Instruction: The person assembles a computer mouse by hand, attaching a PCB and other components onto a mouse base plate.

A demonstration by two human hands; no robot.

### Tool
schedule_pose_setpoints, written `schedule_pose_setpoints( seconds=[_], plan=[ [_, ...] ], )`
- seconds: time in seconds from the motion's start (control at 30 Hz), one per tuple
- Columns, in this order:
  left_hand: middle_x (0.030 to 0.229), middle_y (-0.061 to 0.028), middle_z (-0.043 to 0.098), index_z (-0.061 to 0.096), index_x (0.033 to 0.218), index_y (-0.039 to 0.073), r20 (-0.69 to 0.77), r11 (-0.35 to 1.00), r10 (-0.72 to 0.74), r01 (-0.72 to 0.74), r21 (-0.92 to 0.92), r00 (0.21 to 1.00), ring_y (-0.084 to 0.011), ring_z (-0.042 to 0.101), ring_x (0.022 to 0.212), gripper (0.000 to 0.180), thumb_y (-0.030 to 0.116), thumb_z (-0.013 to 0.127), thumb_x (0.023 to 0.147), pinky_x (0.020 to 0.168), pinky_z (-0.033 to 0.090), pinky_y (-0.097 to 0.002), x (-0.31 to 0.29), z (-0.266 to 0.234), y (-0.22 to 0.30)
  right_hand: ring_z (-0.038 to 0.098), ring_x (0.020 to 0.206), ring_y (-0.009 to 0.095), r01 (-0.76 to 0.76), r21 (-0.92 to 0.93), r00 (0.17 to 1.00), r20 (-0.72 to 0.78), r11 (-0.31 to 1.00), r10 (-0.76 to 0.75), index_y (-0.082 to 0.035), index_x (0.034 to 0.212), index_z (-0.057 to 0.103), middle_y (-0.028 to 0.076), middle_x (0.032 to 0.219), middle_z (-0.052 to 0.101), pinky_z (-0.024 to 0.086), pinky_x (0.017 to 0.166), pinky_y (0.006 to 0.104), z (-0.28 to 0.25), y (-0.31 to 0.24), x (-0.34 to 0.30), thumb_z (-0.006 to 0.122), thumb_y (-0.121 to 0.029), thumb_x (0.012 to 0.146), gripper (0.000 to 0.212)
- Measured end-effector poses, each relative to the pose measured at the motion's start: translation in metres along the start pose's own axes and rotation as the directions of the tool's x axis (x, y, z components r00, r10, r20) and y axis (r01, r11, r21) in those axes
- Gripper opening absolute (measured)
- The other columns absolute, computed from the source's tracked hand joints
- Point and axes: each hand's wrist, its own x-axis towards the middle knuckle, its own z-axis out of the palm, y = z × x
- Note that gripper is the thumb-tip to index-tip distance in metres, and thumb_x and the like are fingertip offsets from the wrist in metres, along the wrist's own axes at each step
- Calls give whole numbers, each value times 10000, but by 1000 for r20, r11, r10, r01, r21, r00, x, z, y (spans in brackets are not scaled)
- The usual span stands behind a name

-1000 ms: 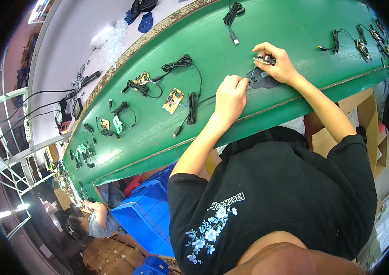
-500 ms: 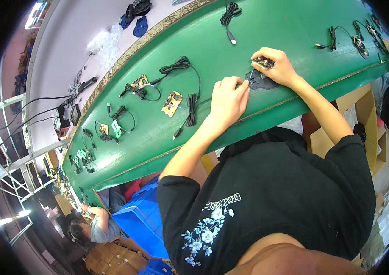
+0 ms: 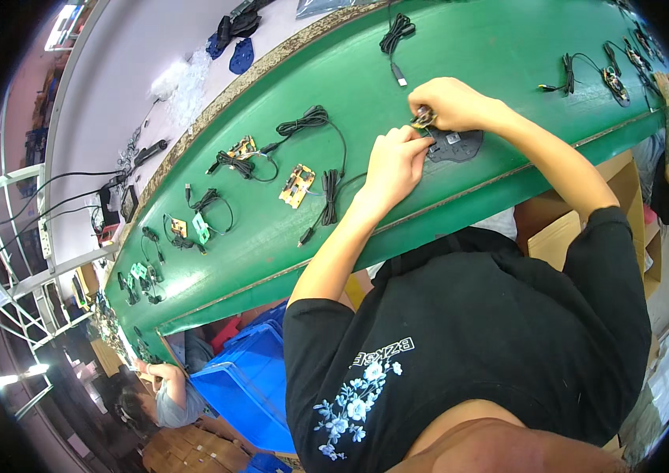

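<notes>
My right hand (image 3: 454,105) grips a small circuit board (image 3: 424,118) at its edge and holds it tilted above the bench. Below and to the right lies a dark grey flat plastic shell (image 3: 461,147) with a rounded outline. My left hand (image 3: 394,167) is closed at the shell's left edge, thumb and fingertips pinched together. A black cable (image 3: 354,178) runs into it from the left, and a thin wire seems to pass between the fingertips and the board. Exactly what the fingertips pinch is mostly hidden.
The green bench (image 3: 492,55) carries several boards with coiled cables, such as a tan board (image 3: 297,186) at left and a coiled cable (image 3: 394,35) at the back. A blue bin (image 3: 244,394) stands below. Other people work at far left and far right.
My right hand has moved left and tipped the circuit board up on edge, uncovering more of the shell. My left hand stays pinched beside it, nearly in place.
</notes>
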Motion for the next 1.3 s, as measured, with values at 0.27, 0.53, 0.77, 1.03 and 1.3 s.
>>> schedule_pose_setpoints(
  seconds=[0.27,0.53,0.77,1.03,1.3],
  plan=[
    [987,-142,666,713,1165,78,-2,997,-68,68,-22,998,-349,624,877,322,53,686,845,776,500,-442,0,0,5,648,776,366,-33,-141,993,103,990,48,-47,926,631,153,783,652,491,695,471,-2,-8,6,730,-80,732,221],
    [944,-147,645,712,1135,50,86,982,-106,118,-149,991,-326,611,865,283,61,675,854,797,495,-425,5,-2,-8,544,918,158,-137,549,946,319,824,-55,-50,1160,606,21,928,600,449,871,320,-39,-3,-26,756,-202,844,381],
    [834,-104,610,721,1161,40,184,950,-175,215,-225,967,-226,555,717,350,29,691,812,703,485,-347,15,-8,-6,633,1107,274,11,310,1000,11,951,-16,-77,989,714,92,1160,694,458,1014,435,-34,-13,-69,816,-143,780,241],
    [834,-63,612,722,1194,41,291,903,-270,346,-255,918,-171,522,693,390,22,703,805,691,477,-304,23,-13,-3,573,1279,281,157,-98,985,-53,983,-163,-75,1030,724,86,1295,664,341,1150,546,-13,-13,-84,795,-147,798,252],
    [1011,-126,626,700,1158,40,140,995,-98,102,-24,985,-269,609,853,380,188,773,816,777,521,-389,18,-15,30,482,1384,300,47,-166,993,-95,985,-63,-69,1206,654,126,1435,568,327,1157,541,0,-28,-97,706,-178,878,349]
  ],
)
